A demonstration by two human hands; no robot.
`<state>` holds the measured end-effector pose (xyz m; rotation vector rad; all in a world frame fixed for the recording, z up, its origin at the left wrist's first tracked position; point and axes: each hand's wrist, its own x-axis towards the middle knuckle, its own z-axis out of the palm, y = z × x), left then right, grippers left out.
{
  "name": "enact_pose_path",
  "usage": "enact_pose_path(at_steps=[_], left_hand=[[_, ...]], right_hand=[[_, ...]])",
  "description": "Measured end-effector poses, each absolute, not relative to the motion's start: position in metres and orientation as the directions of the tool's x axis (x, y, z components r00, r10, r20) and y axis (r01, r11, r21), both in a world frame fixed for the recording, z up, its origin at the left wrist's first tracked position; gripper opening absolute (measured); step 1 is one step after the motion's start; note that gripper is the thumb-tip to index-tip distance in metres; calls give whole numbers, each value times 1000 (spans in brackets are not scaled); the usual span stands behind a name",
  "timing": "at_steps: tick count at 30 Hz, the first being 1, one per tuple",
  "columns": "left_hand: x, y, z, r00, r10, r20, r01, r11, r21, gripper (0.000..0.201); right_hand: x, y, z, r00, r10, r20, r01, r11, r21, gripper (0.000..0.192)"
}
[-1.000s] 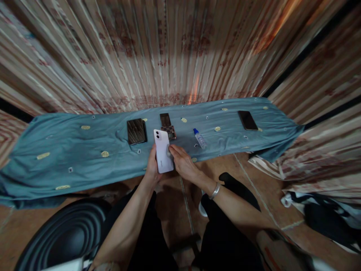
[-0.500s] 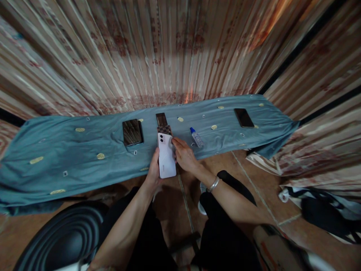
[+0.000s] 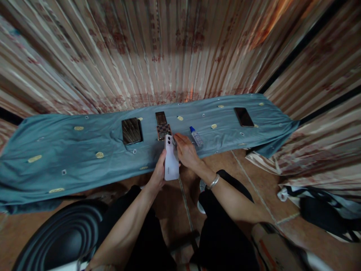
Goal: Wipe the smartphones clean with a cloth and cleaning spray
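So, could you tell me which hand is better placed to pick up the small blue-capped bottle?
Probably the right hand: it lies just beside the bottle on the blue cloth, its fingers only touching the white phone, which the left hand grips.

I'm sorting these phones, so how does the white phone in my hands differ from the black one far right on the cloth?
The white phone is pale with its camera-lens back showing; the black phone is dark and glossy, with no lenses visible. The white phone is held off the blue cloth by the left hand, with the right hand touching it; the black phone lies flat, untouched. Both are slim rectangles.
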<state>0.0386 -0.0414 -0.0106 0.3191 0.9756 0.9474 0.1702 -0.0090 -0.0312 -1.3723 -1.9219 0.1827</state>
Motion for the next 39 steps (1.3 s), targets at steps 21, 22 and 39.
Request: enact_pose_path(at_steps=[21, 22, 39], left_hand=[[48, -40, -18, 171, 837, -520, -608, 505, 612, 28], [48, -39, -17, 169, 842, -512, -621, 494, 608, 28], [39, -31, -11, 112, 848, -519, -646, 459, 610, 41]], right_hand=[[161, -24, -13, -287, 813, 507, 793, 498, -350, 42], [159, -25, -13, -295, 808, 510, 789, 507, -346, 41], [148, -48, -17, -424, 735, 530, 704, 635, -318, 41]])
